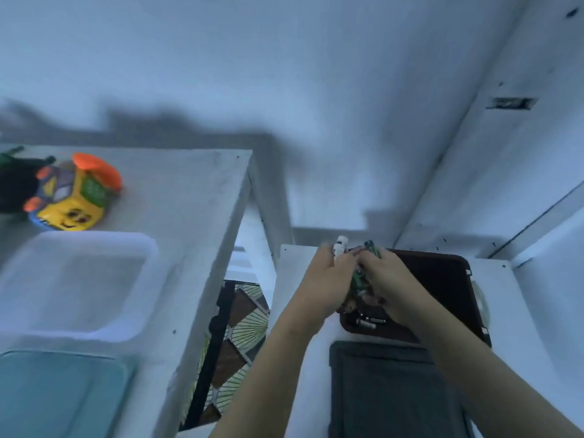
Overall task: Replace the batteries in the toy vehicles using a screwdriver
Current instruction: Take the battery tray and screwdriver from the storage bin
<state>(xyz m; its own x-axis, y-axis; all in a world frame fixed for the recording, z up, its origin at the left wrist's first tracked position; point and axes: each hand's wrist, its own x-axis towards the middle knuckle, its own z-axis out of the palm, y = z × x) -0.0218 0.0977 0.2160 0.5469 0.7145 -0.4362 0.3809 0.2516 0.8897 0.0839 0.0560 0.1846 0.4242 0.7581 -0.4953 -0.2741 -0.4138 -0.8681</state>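
Observation:
Over a dark brown tray (442,279) on the right-hand white surface, both my hands work close together. My left hand (325,279) grips white batteries (339,246) that stick up past its fingers. My right hand (385,279) grips green batteries (358,279), one tip showing above the knuckles. Loose batteries (369,323) lie in the tray's near corner. A yellow toy vehicle (74,194) with orange wheels sits on the left table, far from both hands. No screwdriver is visible.
A clear plastic bin (76,279) and a teal lid (60,393) sit on the left table (196,216). A black toy (15,184) lies beside the yellow one. A grey cloth (388,390) lies before the tray. Between the tables a gap shows patterned floor (237,343).

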